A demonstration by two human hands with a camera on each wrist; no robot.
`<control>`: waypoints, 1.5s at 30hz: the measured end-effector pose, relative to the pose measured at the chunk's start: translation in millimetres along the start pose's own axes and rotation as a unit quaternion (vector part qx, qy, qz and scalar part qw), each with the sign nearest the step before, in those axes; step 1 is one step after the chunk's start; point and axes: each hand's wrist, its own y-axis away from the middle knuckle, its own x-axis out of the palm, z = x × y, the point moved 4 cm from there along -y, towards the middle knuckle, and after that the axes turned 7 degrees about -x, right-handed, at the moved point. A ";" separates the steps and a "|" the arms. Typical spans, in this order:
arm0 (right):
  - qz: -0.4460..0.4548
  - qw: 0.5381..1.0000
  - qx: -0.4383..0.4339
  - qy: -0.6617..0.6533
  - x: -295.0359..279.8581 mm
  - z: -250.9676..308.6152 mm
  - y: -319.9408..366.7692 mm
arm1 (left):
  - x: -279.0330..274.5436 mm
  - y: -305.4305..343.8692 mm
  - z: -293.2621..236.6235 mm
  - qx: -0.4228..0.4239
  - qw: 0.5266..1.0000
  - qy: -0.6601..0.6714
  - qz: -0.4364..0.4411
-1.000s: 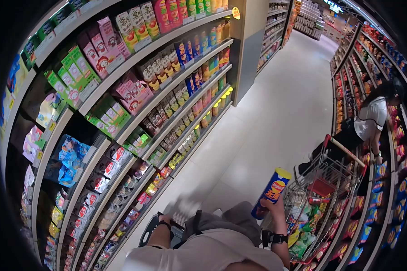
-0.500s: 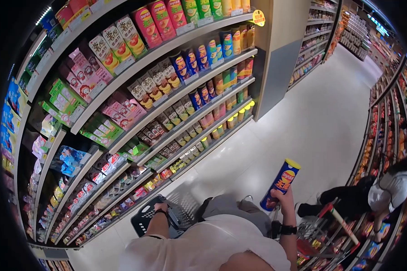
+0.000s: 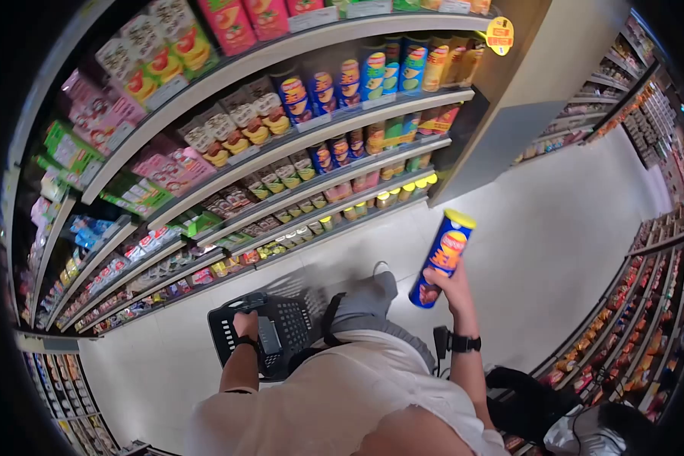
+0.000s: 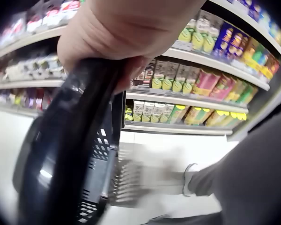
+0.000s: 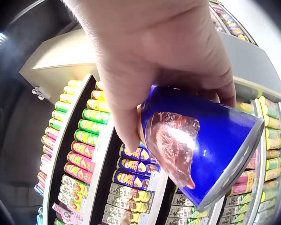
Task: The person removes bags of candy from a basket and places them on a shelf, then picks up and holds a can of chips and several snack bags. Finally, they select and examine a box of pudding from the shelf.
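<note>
Right hand point(image 3: 452, 287) grasps 1 tube of chips point(image 3: 441, 257) toward its lower end, apart from the shelf point(image 3: 403, 24) and in front of it; left hand point(image 3: 245, 324) wraps the handle point(image 4: 68, 140) of 1 basket point(image 3: 223, 339), also before the shelf. Risk, judged: the tube's slick curved wall offers little bite, so a loosened thumb could drop it in front of the shelf, and a swinging basket could knock the shelf's lower edge. Materials: glossy blue cylinder, yellow lid point(image 3: 460, 218), greyish base rim; rigid, perforated dark plastic basket; smooth, shiny black handle.
</note>
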 end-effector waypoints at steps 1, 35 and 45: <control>0.007 1.000 0.004 0.009 2.7 5.8 -26.5 | 4.8 2.3 -10.2 0.007 1.000 -0.011 0.002; 0.485 0.864 -0.086 0.106 144.3 91.4 -269.4 | -69.2 203.5 -537.9 0.406 0.748 0.460 0.255; 0.345 0.922 0.012 0.175 -0.3 17.0 -295.1 | -157.9 172.1 -589.8 0.513 0.743 0.418 -0.100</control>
